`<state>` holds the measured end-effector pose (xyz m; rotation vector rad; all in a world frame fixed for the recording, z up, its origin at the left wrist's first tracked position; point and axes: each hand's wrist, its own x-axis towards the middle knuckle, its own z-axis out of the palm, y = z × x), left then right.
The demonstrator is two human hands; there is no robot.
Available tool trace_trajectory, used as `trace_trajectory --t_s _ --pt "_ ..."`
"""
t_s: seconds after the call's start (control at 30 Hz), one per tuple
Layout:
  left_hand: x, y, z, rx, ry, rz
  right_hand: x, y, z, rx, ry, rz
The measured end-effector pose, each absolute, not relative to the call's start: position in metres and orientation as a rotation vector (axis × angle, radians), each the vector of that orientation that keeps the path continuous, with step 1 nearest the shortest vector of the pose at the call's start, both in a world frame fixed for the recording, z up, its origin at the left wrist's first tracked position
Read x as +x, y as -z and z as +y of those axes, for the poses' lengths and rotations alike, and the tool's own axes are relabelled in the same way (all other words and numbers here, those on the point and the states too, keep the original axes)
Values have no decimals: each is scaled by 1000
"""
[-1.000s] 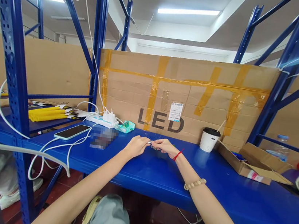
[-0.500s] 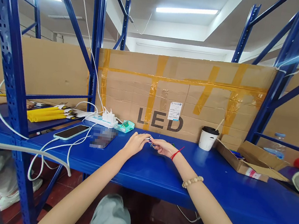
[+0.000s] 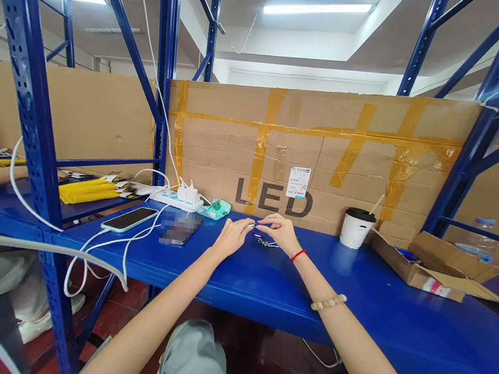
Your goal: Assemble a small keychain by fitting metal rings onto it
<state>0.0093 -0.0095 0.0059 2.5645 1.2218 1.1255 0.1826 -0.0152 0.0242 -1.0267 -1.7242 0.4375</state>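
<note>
1. Blue painted metal forms the shelf (image 3: 375,314) over which both hands meet, near its far middle.
2. The left hand (image 3: 232,236) has its fingers curled in, with thumb and forefinger pinched on a small silvery metal piece (image 3: 251,226); what the piece is cannot be told at this size.
3. The right hand (image 3: 281,231) comes in from the right with its fingertips closed on the same piece, so the two hands touch at the pinch, just above the shelf.
4. A small cluster of dark parts (image 3: 266,242) lies on the shelf just under the right hand.
5. To the left lie a phone (image 3: 129,218) on a white cable, a power strip (image 3: 175,199) and a green packet (image 3: 215,208).
6. To the right stand a paper cup (image 3: 357,228) with a dark lid and an open cardboard box (image 3: 432,269).
7. A taped cardboard sheet (image 3: 372,160) marked "LED" backs the shelf, between blue rack posts, under strip lights on a white ceiling.
</note>
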Motion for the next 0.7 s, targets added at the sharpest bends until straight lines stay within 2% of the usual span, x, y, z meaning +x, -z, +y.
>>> trace_trajectory --t_s 0.43,0.7 --pt "9 -4 -9 2547 -1063 1119 184 -25 -17 -1102 -172 -1820" --pt "11 -1 -9 2569 -1027 1130 185 -22 -14 -1110 -170 -1827"
